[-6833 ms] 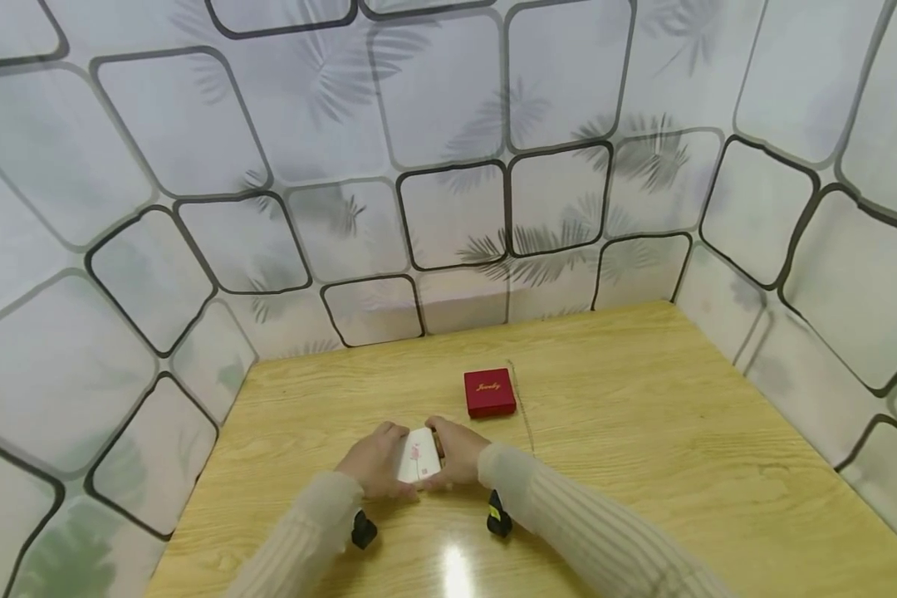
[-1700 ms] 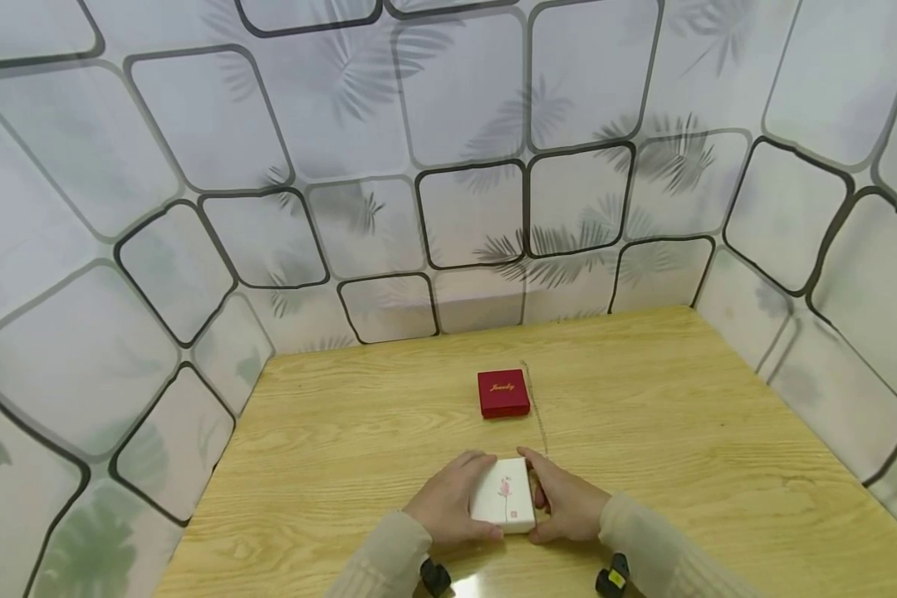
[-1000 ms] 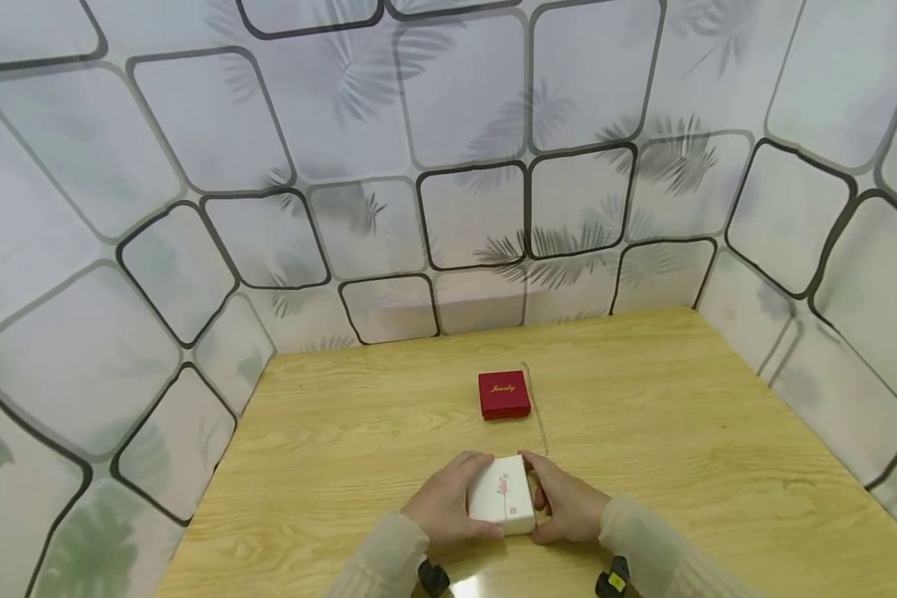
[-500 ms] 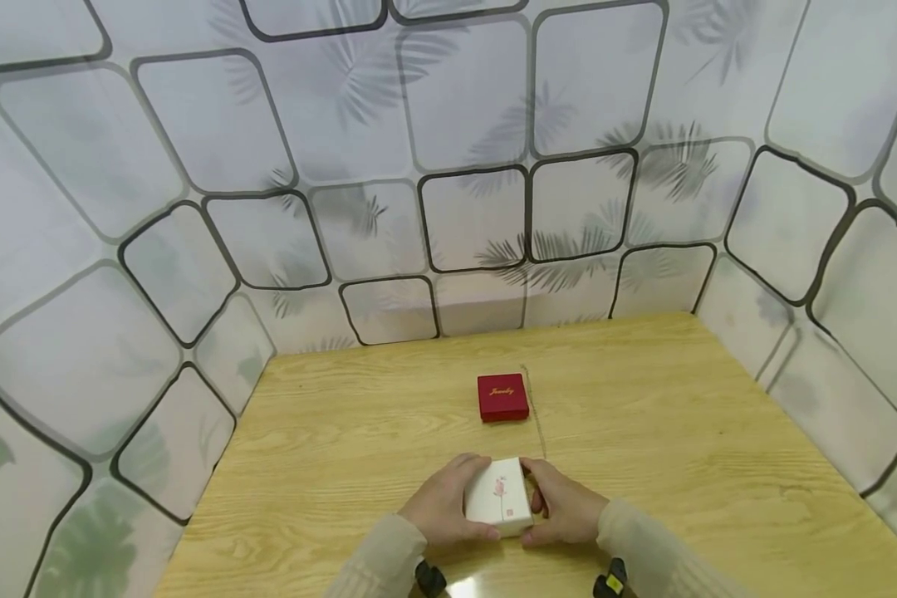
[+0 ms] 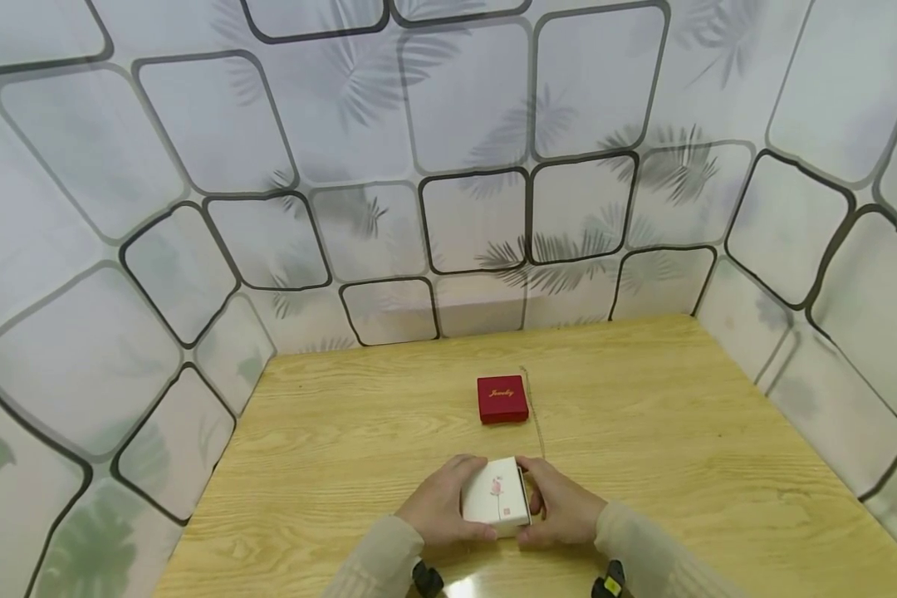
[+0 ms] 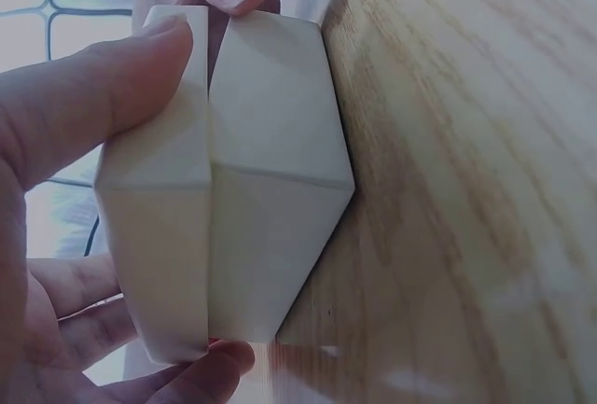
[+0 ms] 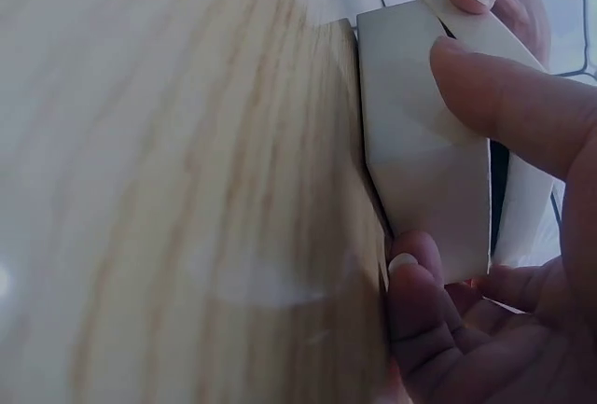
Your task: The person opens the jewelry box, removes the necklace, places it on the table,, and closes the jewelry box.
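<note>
A small white box with a pink flower on its lid stands on the table between both hands. My left hand grips the lid, thumb on the near side and fingers on the far side. My right hand pinches the white base, its thumb near the upper edge. The lid sits tilted, raised on the right; a narrow dark gap shows between it and the base in the right wrist view. In the left wrist view the lid still overlaps the base at the left. The box's contents are hidden.
A dark red box with gold lettering stands farther back on the wooden table. Beside its right edge lies a thin chain, running toward the right hand. Patterned fabric walls surround the table's back and sides.
Over the last second the lid's right edge rises, opening a gap above the base. Earlier, hands and white box stood farther left in view. The red box and chain stay put.
</note>
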`<state>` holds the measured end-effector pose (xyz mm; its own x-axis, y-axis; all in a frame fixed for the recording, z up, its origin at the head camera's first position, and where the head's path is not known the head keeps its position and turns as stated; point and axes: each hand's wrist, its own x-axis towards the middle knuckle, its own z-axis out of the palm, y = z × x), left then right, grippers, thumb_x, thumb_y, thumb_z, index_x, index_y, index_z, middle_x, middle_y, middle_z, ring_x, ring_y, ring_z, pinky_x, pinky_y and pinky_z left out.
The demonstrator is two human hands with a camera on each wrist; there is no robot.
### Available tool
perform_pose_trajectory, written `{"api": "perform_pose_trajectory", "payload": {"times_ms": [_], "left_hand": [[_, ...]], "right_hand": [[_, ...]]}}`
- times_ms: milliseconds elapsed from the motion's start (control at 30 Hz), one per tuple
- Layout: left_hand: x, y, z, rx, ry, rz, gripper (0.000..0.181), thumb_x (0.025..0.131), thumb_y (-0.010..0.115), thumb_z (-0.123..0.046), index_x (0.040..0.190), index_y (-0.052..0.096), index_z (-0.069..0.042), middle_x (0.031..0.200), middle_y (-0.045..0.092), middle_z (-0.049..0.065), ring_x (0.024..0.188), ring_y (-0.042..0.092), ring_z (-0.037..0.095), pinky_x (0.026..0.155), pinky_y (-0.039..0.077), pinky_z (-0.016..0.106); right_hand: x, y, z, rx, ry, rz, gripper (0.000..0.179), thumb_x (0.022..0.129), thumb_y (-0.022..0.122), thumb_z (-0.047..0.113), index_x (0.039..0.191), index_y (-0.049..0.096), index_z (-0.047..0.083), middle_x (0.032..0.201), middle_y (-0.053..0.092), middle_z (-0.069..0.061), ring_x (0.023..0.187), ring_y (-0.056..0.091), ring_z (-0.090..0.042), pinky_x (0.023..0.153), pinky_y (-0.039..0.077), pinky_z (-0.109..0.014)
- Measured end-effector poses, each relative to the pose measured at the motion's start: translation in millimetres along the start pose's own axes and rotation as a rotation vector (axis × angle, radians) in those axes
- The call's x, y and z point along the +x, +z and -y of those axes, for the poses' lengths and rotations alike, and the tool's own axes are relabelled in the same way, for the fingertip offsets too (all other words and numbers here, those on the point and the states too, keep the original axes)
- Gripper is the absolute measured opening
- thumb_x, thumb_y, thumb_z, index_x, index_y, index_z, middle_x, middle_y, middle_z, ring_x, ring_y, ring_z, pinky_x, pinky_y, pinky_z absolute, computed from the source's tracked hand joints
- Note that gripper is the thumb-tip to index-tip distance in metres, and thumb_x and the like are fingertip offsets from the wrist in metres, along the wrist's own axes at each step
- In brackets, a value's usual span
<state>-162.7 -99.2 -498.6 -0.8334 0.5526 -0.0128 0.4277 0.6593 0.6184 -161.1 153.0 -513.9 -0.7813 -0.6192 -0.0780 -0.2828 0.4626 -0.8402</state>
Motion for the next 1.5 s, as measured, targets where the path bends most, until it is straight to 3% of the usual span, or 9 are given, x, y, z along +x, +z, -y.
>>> {"api": "perform_pose_trajectory", "payload": {"times_ms": [367, 600, 833, 1233, 1500], "left_hand": [[-2.0, -3.5, 0.4, 0.031, 0.004, -0.024, 0.102, 0.066, 0.077, -0.064, 0.146, 0.040, -0.012, 0.140, 0.046, -0.001, 0.120, 0.049, 0.015, 0.099, 0.043, 0.037], [-3.1, -10.4, 0.2, 0.033, -0.023, -0.059, 0.106, 0.064, 0.077, -0.066, 0.147, 0.038, -0.013, 0.140, 0.046, -0.003, 0.115, 0.051, 0.013, 0.096, 0.045, 0.035], [-4.6, -17.4, 2.7, 0.033, -0.039, -0.099, 0.105, 0.065, 0.078, -0.063, 0.148, 0.037, -0.012, 0.141, 0.044, -0.003, 0.118, 0.050, 0.016, 0.098, 0.045, 0.038], [-13.0, -40.0, 18.5, 0.096, -0.085, -0.195, 0.106, 0.063, 0.083, -0.057, 0.146, 0.039, -0.009, 0.137, 0.046, 0.001, 0.116, 0.051, 0.020, 0.097, 0.046, 0.041], [-21.5, -52.1, 37.0, 0.077, -0.148, -0.261, 0.105, 0.061, 0.087, -0.052, 0.145, 0.040, -0.009, 0.135, 0.043, 0.004, 0.108, 0.052, 0.021, 0.092, 0.048, 0.043]], "right_hand": [[0.2, -0.2, -0.9, -0.003, -0.002, -0.021, 0.100, 0.074, 0.084, 0.032, 0.147, 0.024, 0.001, 0.107, 0.046, -0.005, 0.083, 0.052, -0.017, 0.066, 0.045, -0.022], [1.5, -1.6, -0.5, -0.009, 0.002, -0.014, 0.100, 0.074, 0.084, 0.033, 0.149, 0.025, 0.005, 0.120, 0.043, -0.005, 0.083, 0.054, -0.017, 0.065, 0.047, -0.022], [2.4, -2.2, 0.2, -0.042, -0.001, -0.019, 0.097, 0.073, 0.085, 0.034, 0.146, 0.029, 0.004, 0.102, 0.047, -0.003, 0.079, 0.052, -0.016, 0.065, 0.046, -0.023], [2.4, -0.1, 0.3, -0.075, 0.007, -0.043, 0.097, 0.071, 0.085, 0.035, 0.144, 0.032, 0.002, 0.097, 0.047, -0.001, 0.076, 0.051, -0.013, 0.068, 0.043, -0.023], [2.0, -0.4, -0.1, -0.072, 0.007, -0.043, 0.098, 0.071, 0.085, 0.037, 0.145, 0.031, 0.001, 0.095, 0.047, -0.001, 0.075, 0.050, -0.013, 0.068, 0.042, -0.023]]}}
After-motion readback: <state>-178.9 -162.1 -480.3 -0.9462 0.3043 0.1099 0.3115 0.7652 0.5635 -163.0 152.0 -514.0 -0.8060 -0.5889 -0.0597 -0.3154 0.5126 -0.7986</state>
